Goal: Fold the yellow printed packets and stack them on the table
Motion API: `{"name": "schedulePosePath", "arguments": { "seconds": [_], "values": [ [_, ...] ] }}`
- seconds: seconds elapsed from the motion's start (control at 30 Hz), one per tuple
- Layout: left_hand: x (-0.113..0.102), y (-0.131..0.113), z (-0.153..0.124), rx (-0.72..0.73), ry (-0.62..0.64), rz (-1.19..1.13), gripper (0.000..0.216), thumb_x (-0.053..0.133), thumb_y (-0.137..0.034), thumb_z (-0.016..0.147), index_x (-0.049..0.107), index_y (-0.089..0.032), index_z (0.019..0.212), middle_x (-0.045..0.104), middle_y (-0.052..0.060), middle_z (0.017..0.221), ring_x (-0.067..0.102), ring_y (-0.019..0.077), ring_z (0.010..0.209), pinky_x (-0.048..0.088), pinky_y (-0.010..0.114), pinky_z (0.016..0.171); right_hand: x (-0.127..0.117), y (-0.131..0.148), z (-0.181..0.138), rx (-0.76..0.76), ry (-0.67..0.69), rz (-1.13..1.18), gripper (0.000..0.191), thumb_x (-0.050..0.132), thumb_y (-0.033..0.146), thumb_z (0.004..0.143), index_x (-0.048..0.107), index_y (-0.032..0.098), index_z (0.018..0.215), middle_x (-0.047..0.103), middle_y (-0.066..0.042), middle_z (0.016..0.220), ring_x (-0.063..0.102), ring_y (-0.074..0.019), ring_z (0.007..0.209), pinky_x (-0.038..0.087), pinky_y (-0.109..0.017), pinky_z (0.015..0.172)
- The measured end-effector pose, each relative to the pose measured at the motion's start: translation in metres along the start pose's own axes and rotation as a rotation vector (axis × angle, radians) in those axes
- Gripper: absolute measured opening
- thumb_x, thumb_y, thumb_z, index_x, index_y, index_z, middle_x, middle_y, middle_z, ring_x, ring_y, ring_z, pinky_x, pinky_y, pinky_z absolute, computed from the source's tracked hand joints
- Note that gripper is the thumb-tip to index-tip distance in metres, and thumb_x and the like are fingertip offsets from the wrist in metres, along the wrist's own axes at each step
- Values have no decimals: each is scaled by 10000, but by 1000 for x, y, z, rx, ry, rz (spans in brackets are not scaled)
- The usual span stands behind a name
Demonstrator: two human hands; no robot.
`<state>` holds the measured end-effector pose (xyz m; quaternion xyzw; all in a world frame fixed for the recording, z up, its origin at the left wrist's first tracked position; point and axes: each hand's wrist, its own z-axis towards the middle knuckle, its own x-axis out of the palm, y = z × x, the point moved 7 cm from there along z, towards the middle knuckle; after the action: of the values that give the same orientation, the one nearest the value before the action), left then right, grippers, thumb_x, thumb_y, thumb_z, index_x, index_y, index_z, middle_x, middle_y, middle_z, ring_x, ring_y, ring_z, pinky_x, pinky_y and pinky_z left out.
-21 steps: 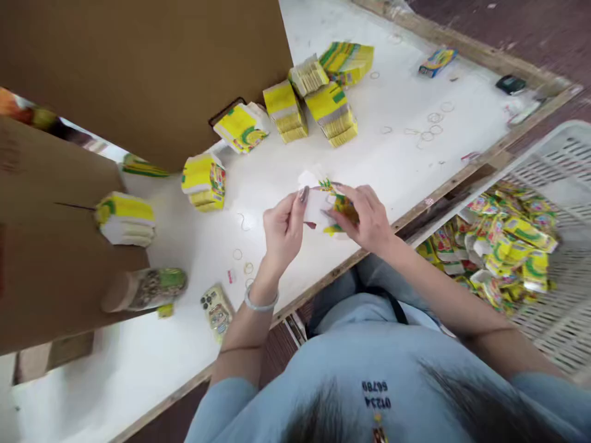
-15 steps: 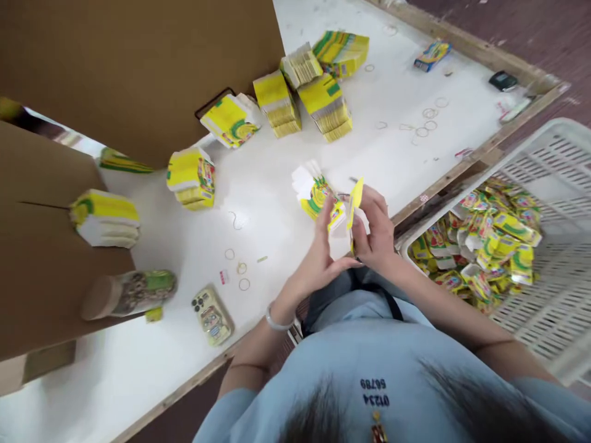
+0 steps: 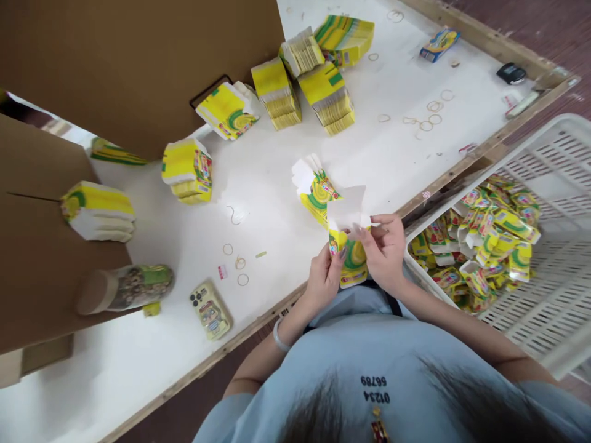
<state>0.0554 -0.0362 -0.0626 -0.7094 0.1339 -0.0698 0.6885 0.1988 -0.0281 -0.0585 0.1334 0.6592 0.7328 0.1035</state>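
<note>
Between my hands is a small yellow and green cardboard box (image 3: 354,263), its white inner flap standing up at the far end. My left hand (image 3: 327,274) grips its left side, the thumb lying on the printed face. My right hand (image 3: 385,249) pinches the upper right part near the flap, thumb and forefinger at the opening. Just beyond, several flat unfolded boxes (image 3: 318,192) lie fanned on the white table, white tabs pointing away. The held box partly covers their near end.
Stacks of flat boxes (image 3: 325,101) stand along the brown cardboard panels (image 3: 148,67). A white crate (image 3: 561,151) of folded boxes (image 3: 494,237) is at the right. A phone (image 3: 211,309), a jar (image 3: 133,288), rubber bands (image 3: 430,117) and a blue box (image 3: 439,44) rest on the table.
My left hand has closed from spread fingers onto the box's side. The box has turned from edge-on to show its printed face, white flap up. The view has shifted slightly.
</note>
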Motion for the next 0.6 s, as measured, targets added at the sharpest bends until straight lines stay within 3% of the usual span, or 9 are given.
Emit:
{"name": "schedulePosePath", "arguments": {
  "seconds": [0.1, 0.17, 0.23, 0.33, 0.4, 0.43, 0.53, 0.6],
  "values": [
    [6, 14, -20, -68, -23, -164, 613, 476, -500, 1055, 291, -298, 1604, 758, 81, 1153, 735, 188, 934, 592, 331, 851, -13, -1, -16, -69, 30, -67, 275, 726, 438, 914, 650, 263, 1111, 712, -54, 1082, 697, -146, 734, 583, -279, 646],
    [8, 23, -34, -68, -7, -245, 721, 506, -483, 1049, 115, -323, 1632, 759, 65, 1096, 732, 171, 846, 592, 322, 805, -19, -2, -25, -71, 136, -82, 231, 726, 418, 917, 706, 266, 1090, 740, -55, 1063, 719, -173, 826, 605, -299, 722],
    [10, 30, -45, -70, 65, -265, 697, 555, -480, 1027, 190, -313, 1597, 751, 42, 999, 707, 157, 749, 576, 293, 725, -22, -7, -33, 27, 276, -56, 225, 691, 424, 946, 726, 267, 1103, 769, -37, 976, 720, -172, 807, 601, -292, 717],
    [14, 35, -54, -130, 184, -226, 488, 607, -473, 1000, 454, -249, 1405, 700, 10, 837, 615, 122, 615, 491, 235, 586, -23, -15, -42, 167, 420, -74, 273, 616, 472, 988, 744, 233, 952, 750, -19, 829, 678, -152, 704, 565, -267, 648],
    [12, 33, -52, -146, 179, -174, 347, 597, -472, 1005, 560, -208, 1228, 681, 24, 837, 598, 118, 641, 473, 229, 589, -23, -16, -46, 170, 440, -92, 324, 577, 476, 1009, 730, 223, 876, 726, -17, 787, 664, -149, 693, 561, -265, 647],
    [11, 31, -49, -140, 155, -151, 317, 589, -473, 1009, 581, -199, 1168, 684, 37, 863, 608, 124, 681, 485, 236, 616, -25, -16, -46, 154, 416, -87, 295, 576, 466, 1012, 730, 229, 928, 732, -19, 810, 673, -150, 702, 568, -265, 648],
    [9, 27, -41, -108, 75, -156, 381, 580, -470, 1016, 528, -232, 1309, 693, 27, 878, 612, 124, 701, 506, 240, 646, -35, -14, -43, 45, 324, -86, 297, 596, 401, 1016, 651, 286, 1284, 784, -38, 953, 745, -167, 802, 621, -283, 703],
    [10, 28, -39, -90, 89, -185, 511, 579, -472, 1016, 432, -271, 1463, 694, 4, 834, 587, 114, 633, 498, 226, 601, -39, -8, -42, -92, 395, -133, 332, 595, 374, 1020, 635, 311, 1344, 804, -61, 1060, 778, -189, 943, 649, -325, 819]
  ]
}}
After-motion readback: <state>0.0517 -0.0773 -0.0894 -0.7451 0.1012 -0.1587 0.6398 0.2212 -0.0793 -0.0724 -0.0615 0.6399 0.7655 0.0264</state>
